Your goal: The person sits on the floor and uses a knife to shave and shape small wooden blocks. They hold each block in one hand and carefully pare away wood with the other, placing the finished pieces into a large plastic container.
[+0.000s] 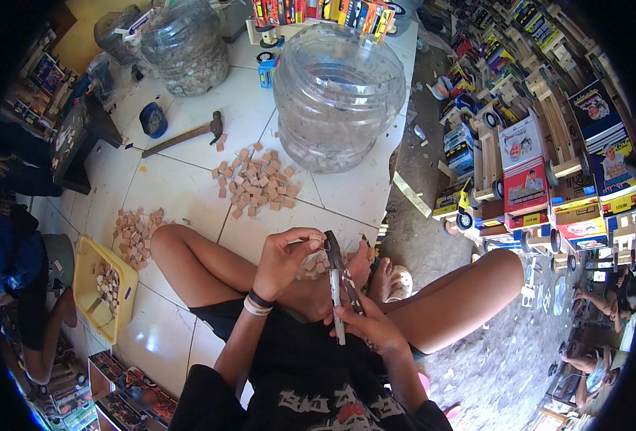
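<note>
My left hand (286, 263) is raised over my lap, thumb and fingertips pinched together at the top end of a long pliers-like tool. What sits between those fingertips is too small to make out. My right hand (372, 327) grips the pliers-like tool (336, 291), which has a dark upper part and a pale grey handle and stands nearly upright. Just beyond my crossed legs lies a loose heap of small square wooden pieces (254, 181). More such pieces (137, 233) lie by my left knee, and a few show near my feet, partly hidden by my hands.
A yellow tub (125, 316) with small pieces stands at the left. Ahead are a hammer (181, 138), a blue cup (153, 121) and a large clear plastic container (339, 108). Stacked wooden toy trucks (526, 165) fill the right side. Other people sit at both edges.
</note>
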Demonstrator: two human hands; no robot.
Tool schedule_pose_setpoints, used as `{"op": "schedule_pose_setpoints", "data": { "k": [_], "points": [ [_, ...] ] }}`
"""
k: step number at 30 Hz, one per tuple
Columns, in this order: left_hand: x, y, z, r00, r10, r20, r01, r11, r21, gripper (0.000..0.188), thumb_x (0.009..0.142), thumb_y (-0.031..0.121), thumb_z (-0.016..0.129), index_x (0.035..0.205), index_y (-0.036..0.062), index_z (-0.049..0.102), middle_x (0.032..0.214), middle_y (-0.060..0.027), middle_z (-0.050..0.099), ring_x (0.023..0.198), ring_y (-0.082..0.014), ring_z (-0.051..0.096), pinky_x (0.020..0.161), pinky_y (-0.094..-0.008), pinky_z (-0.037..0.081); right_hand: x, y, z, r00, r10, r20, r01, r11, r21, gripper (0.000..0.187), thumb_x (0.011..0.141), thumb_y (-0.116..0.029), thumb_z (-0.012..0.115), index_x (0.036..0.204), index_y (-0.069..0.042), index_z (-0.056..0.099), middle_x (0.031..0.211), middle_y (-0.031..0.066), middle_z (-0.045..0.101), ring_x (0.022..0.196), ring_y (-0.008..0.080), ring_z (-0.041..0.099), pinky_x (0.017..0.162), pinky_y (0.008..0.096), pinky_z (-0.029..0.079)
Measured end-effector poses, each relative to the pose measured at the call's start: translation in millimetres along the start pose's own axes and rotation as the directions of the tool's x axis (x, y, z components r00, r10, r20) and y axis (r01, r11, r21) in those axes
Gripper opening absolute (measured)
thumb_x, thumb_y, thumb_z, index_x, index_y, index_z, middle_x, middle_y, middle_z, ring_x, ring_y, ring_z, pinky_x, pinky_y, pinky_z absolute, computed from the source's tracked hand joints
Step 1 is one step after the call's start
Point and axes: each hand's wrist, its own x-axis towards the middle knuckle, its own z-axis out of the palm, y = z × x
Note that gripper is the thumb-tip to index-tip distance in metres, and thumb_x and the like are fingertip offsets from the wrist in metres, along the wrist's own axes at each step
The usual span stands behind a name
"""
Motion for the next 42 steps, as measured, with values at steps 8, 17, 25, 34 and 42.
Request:
{"op": "schedule_pose_setpoints", "data": {
  "k": [8, 17, 25, 34, 42],
  "points": [
    [-3, -7, -3, 0.999, 0.024, 0.047, -0.028, 0.995, 0.092, 0.018, 0.098, 0.001, 0.067, 0.115, -0.0039, 0.073, 0.110, -0.0110, 0.074, 0.102, -0.0138, 0.069, 0.093, -0.0284, 0.056, 21, 47, -7, 0.986, -0.006, -0.167, -0.041, 0.960, -0.278, 0.038, 0.104, -0.037, 0.064, 0.121, -0.003, 0.060, 0.079, 0.0059, 0.064, 0.077, 0.0173, 0.067, 0.074, 0.0325, 0.053],
    [19, -35, -32, 0.807, 0.089, -0.583, -0.133, 0.991, -0.032, 0.043, 0.099, -0.003, 0.065, 0.141, -0.0023, 0.058, 0.130, -0.0122, 0.068, 0.111, -0.0154, 0.067, 0.094, -0.0276, 0.054, 34, 53, -13, 0.832, -0.390, -0.393, 0.063, 0.772, -0.633, 0.046, 0.103, -0.024, 0.061, 0.141, -0.002, 0.047, 0.108, 0.0240, 0.070, 0.101, 0.0404, 0.069, 0.088, 0.0460, 0.052],
    [13, -82, -59, 0.953, 0.131, -0.272, 0.154, 0.567, 0.810, 0.039, 0.081, 0.000, 0.073, 0.119, 0.0030, 0.063, 0.108, -0.0187, 0.071, 0.094, -0.0331, 0.071, 0.082, -0.0428, 0.058, 28, 52, -15, 0.864, -0.347, -0.364, 0.072, 0.801, -0.594, 0.047, 0.103, -0.024, 0.062, 0.141, 0.001, 0.049, 0.112, 0.0254, 0.068, 0.105, 0.0399, 0.068, 0.094, 0.0437, 0.051],
    [4, -101, -49, 0.970, 0.142, -0.195, 0.137, 0.340, 0.930, 0.019, 0.080, 0.000, 0.070, 0.098, 0.0049, 0.071, 0.096, -0.0172, 0.070, 0.091, -0.0383, 0.069, 0.083, -0.0494, 0.055, 32, 52, -10, 0.883, -0.355, -0.308, 0.097, 0.779, -0.620, 0.048, 0.103, -0.024, 0.061, 0.143, -0.001, 0.049, 0.112, 0.0255, 0.068, 0.105, 0.0389, 0.068, 0.095, 0.0436, 0.051],
    [8, -43, -26, 0.941, 0.303, -0.153, -0.093, 0.665, 0.741, 0.015, 0.087, -0.004, 0.071, 0.101, 0.0007, 0.071, 0.095, -0.0147, 0.070, 0.079, -0.0280, 0.072, 0.068, -0.0352, 0.057, 28, 48, -5, 0.926, -0.291, -0.239, 0.080, 0.773, -0.630, 0.060, 0.103, -0.021, 0.060, 0.156, -0.005, 0.037, 0.129, 0.0291, 0.063, 0.124, 0.0412, 0.063, 0.105, 0.0443, 0.047]
  ]
}}
